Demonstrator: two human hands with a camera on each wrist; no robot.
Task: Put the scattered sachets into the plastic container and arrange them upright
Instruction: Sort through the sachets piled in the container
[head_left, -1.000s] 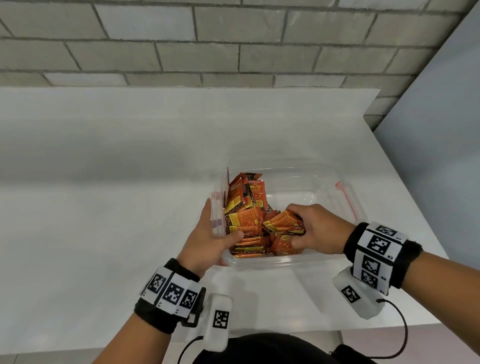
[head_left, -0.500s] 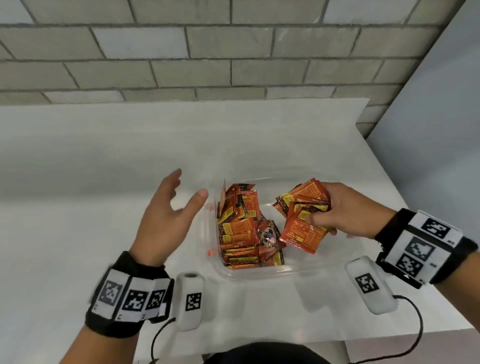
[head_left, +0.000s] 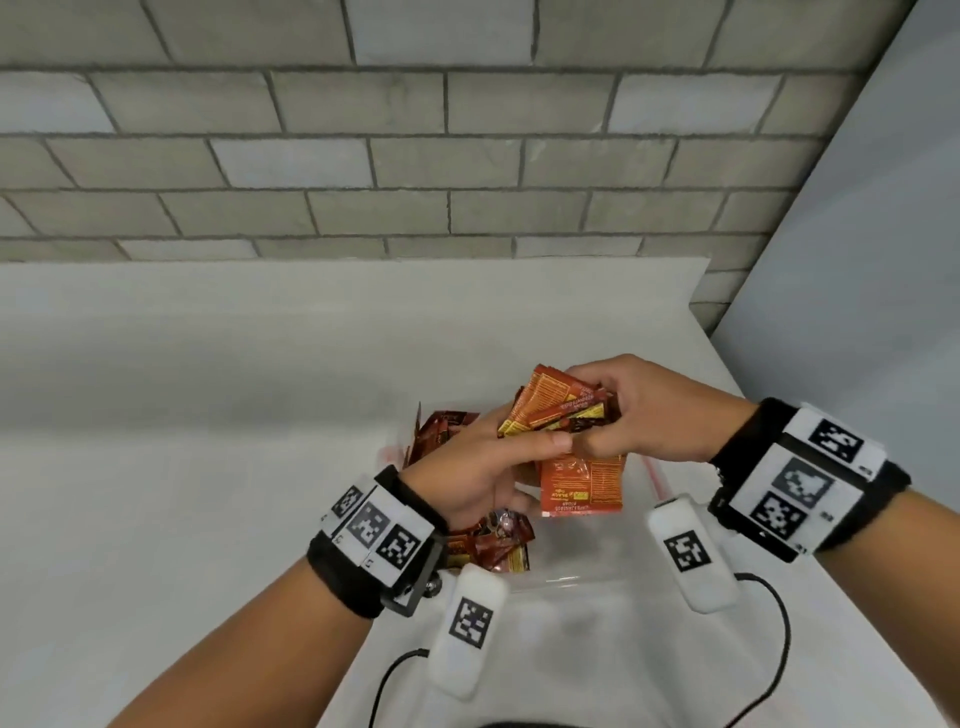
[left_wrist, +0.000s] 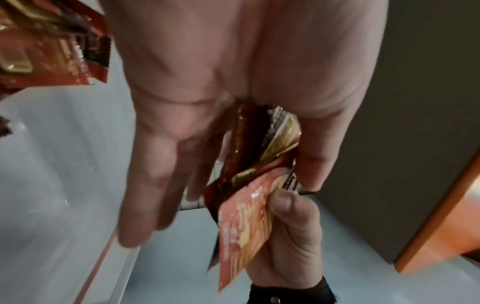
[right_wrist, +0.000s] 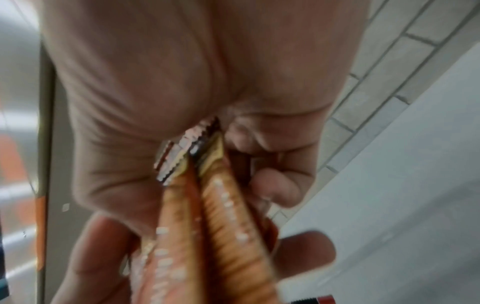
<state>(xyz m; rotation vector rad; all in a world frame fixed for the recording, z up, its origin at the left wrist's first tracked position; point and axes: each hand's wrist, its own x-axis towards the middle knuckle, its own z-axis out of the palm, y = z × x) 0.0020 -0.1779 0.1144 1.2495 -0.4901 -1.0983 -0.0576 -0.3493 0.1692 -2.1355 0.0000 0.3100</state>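
Both hands hold one bunch of orange sachets (head_left: 558, 410) above the clear plastic container (head_left: 571, 582). My right hand (head_left: 608, 421) grips the bunch from the right, fingers curled round it. My left hand (head_left: 519, 447) pinches it from the left, thumb across the front. One sachet (head_left: 582, 483) hangs flat below the bunch. More sachets (head_left: 493, 540) lie packed along the container's left side, partly hidden by my left wrist. The left wrist view shows the bunch (left_wrist: 259, 160) between thumb and fingers. In the right wrist view the sachet edges (right_wrist: 207, 205) fan out from the palm.
The container sits near the front right of a white table (head_left: 208, 467). A grey brick wall (head_left: 467, 156) runs along the back. The table's right edge (head_left: 727, 379) meets a pale grey panel (head_left: 857, 312). Wrist-camera cables hang at the near edge.
My left hand, open beside the container before, has come in and taken hold of the bunch. My right hand has carried the bunch toward the middle and higher over the container.
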